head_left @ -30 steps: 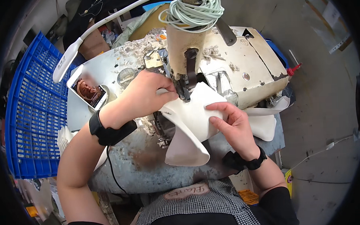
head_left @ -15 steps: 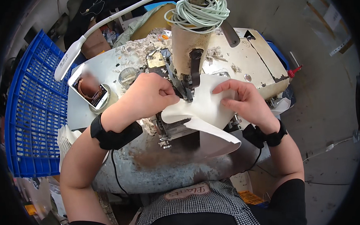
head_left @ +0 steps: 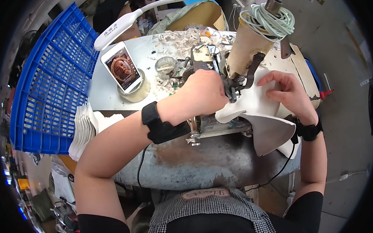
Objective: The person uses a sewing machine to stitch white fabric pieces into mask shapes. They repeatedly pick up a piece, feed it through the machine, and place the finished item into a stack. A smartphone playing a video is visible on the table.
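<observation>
A pale, flexible leather-like piece (head_left: 273,132) lies under the foot of the cream machine (head_left: 244,57), its near flap curling up and hanging over the front. My left hand (head_left: 200,93) is closed at the piece's left edge, right beside the foot, with the fingertips partly hidden behind the knuckles. On the far right part of the piece rests my right hand (head_left: 290,92), its thumb and forefinger bent and apart. Black bands with small boxes circle both wrists.
At left, a phone (head_left: 121,67) leans on a round roll (head_left: 136,91). A blue crate (head_left: 50,92) stands beyond a stack of pale pieces (head_left: 84,130). Scraps (head_left: 184,40) litter the table's back, below a white lamp (head_left: 117,30). Coiled tubing (head_left: 269,21) wraps the machine's top.
The whole view has shifted, so the machine and table appear farther right. The piece has turned under the foot, and its loose flap now swings to the right. Both hands stay at it.
</observation>
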